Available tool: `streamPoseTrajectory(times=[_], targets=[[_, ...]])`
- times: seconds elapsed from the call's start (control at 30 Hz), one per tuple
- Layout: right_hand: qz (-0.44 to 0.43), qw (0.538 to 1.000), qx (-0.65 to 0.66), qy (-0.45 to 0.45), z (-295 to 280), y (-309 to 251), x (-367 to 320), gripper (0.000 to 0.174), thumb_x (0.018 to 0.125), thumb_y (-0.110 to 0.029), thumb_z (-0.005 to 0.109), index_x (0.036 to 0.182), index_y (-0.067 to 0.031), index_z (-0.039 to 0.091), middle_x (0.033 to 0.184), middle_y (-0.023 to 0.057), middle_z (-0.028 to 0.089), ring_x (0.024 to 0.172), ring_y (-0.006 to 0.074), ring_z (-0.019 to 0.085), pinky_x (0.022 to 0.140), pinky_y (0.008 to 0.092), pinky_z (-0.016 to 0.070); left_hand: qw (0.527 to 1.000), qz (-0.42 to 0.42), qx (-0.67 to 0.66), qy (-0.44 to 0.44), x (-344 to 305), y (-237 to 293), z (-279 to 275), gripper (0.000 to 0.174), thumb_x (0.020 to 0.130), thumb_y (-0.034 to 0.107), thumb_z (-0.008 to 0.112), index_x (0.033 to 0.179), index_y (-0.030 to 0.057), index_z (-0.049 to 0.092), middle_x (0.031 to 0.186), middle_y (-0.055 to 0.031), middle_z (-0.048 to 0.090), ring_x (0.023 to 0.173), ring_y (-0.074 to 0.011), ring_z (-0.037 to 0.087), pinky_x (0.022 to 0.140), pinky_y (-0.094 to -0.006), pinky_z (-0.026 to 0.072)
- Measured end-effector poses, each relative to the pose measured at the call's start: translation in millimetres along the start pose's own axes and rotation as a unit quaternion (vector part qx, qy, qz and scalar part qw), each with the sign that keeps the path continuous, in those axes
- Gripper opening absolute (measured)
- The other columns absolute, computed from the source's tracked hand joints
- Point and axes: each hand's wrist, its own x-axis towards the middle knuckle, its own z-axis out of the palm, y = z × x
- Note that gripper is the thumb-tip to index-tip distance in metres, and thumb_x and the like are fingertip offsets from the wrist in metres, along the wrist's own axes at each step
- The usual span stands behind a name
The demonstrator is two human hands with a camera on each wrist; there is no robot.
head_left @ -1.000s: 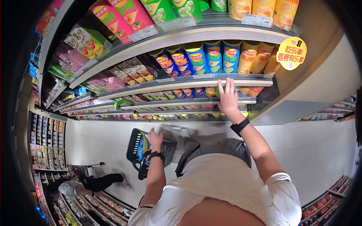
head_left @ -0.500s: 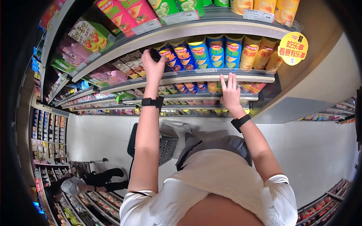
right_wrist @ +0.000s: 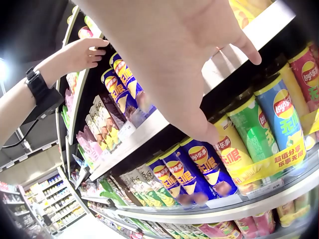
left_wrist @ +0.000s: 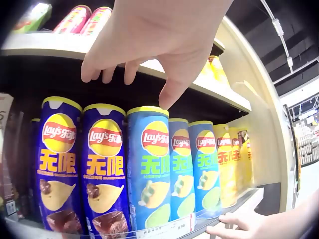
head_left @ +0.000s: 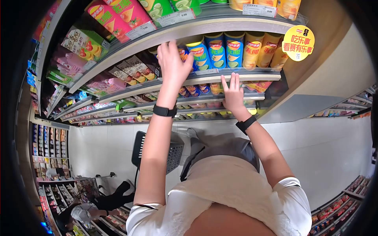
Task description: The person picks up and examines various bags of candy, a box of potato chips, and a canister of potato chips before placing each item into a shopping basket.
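Note:
My left hand (head_left: 173, 63) is up at a shelf of chip canisters, its fingers spread and bent a little over their tops with nothing in them. In the left wrist view the thumb reaches down right by the yellow lid of a light blue canister (left_wrist: 149, 164); the dark blue canisters (left_wrist: 104, 169) stand below the other fingers. My right hand (head_left: 234, 96) rests on the front edge of the shelf (head_left: 256, 75), its fingers straight and pointing at the row. Yellow canisters (head_left: 252, 51) stand upright beyond its fingertips.
A dark shopping basket (head_left: 175, 155) is low beside me, partly hidden by my left forearm. Snack boxes (head_left: 136, 67) line the shelf to the left, and a round yellow sign (head_left: 298, 43) sticks out at the right. Another person (head_left: 88, 212) is at the lower left, near a cart (head_left: 86, 187).
My left hand rose from the basket to the shelf, then shifted right from beside the snack boxes to over the blue canisters. My right hand stayed on the shelf edge.

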Motion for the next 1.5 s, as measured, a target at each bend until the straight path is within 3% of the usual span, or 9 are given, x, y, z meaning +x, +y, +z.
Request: streamPoseTrajectory(times=[0.17,0.23,0.33,0.4,0.73,1.17,1.23,1.37,1.5], targets=[[-0.009,1.000,0.002,-0.005,2,1,1,0.112,0.060,-0.027,0.085,0.157,-0.0184,0.030,0.155,0.0307,0.031,0.146,0.0438,0.029,0.089,0.0477,0.0503,0.996,0.084,0.024,-0.037,21,32,16,0.045,0.073,0.030,0.078,0.101,0.0001,0.060,0.099,-0.0192,0.061,0.096,-0.0381,0.058,0.085,-0.0477,0.0458],[-0.011,1.000,0.006,-0.005,2,1,0,0.112,0.060,-0.029,0.085,0.157,-0.0184,0.030,0.155,0.0311,0.030,0.146,0.0441,0.029,0.089,0.0480,0.0504,0.989,0.081,0.051,-0.113,28,44,27,0.053,0.079,0.034,0.076,0.117,0.0009,0.059,0.110,-0.0213,0.062,0.104,-0.0393,0.058,0.089,-0.0482,0.0453],[-0.010,1.000,-0.013,0.006,2,2,-1,0.113,0.060,-0.030,0.085,0.157,-0.0197,0.029,0.155,0.0303,0.031,0.146,0.0433,0.029,0.088,0.0488,0.0509,0.971,0.046,0.066,-0.224,39,53,42,0.048,0.078,0.035,0.075,0.112,0.0020,0.062,0.098,-0.0189,0.065,0.095,-0.0385,0.062,0.086,-0.0478,0.0461],[-0.014,0.999,0.019,0.025,-1,3,-3,0.114,0.056,-0.022,0.083,0.157,-0.0207,0.030,0.154,0.0303,0.033,0.145,0.0426,0.032,0.085,0.0434,0.0531,0.976,0.067,0.067,-0.198,35,56,49,0.046,0.078,0.034,0.075,0.110,0.0025,0.062,0.093,-0.0179,0.066,0.092,-0.0381,0.063,0.084,-0.0478,0.0462],[-0.019,0.994,0.028,0.104,15,7,-4,0.096,0.062,-0.010,0.072,0.153,-0.0206,0.041,0.151,0.0298,0.038,0.144,0.0423,0.036,0.085,0.0437,0.0528,0.991,0.124,-0.017,-0.051,19,65,54,0.042,0.073,0.023,0.079,0.102,0.0051,0.054,0.093,-0.0161,0.055,0.092,-0.0348,0.053,0.085,-0.0449,0.0405],[-0.034,0.990,0.001,0.137,22,10,-4,0.095,0.064,-0.011,0.070,0.154,-0.0204,0.040,0.151,0.0296,0.039,0.143,0.0415,0.038,0.079,0.0416,0.0517,0.986,0.073,0.103,-0.109,10,24,37,0.060,0.073,0.037,0.082,0.118,0.0044,0.058,0.093,-0.0165,0.062,0.095,-0.0349,0.057,0.087,-0.0461,0.0407],[-0.034,0.990,-0.004,0.137,24,10,-4,0.095,0.064,-0.011,0.070,0.154,-0.0204,0.040,0.151,0.0296,0.039,0.143,0.0416,0.038,0.079,0.0420,0.0516,0.988,0.061,0.107,-0.095,10,22,38,0.046,0.069,0.032,0.082,0.100,0.0042,0.062,0.090,-0.0153,0.063,0.092,-0.0348,0.058,0.086,-0.0465,0.0398],[-0.030,0.991,0.002,0.128,23,11,-4,0.100,0.061,-0.012,0.072,0.154,-0.0205,0.038,0.153,0.0294,0.037,0.144,0.0416,0.036,0.082,0.0446,0.0515,0.986,0.050,0.096,-0.125,7,26,38,0.056,0.072,0.030,0.082,0.113,0.0000,0.057,0.097,-0.0173,0.060,0.096,-0.0356,0.055,0.089,-0.0469,0.0407],[-0.035,0.993,0.014,0.111,19,13,-5,0.106,0.056,-0.016,0.076,0.155,-0.0207,0.037,0.154,0.0288,0.036,0.144,0.0415,0.035,0.085,0.0462,0.0514,0.996,0.077,0.026,-0.024,3,34,35,0.043,0.069,0.020,0.082,0.096,0.0028,0.054,0.096,-0.0167,0.054,0.095,-0.0367,0.053,0.090,-0.0483,0.0414]])
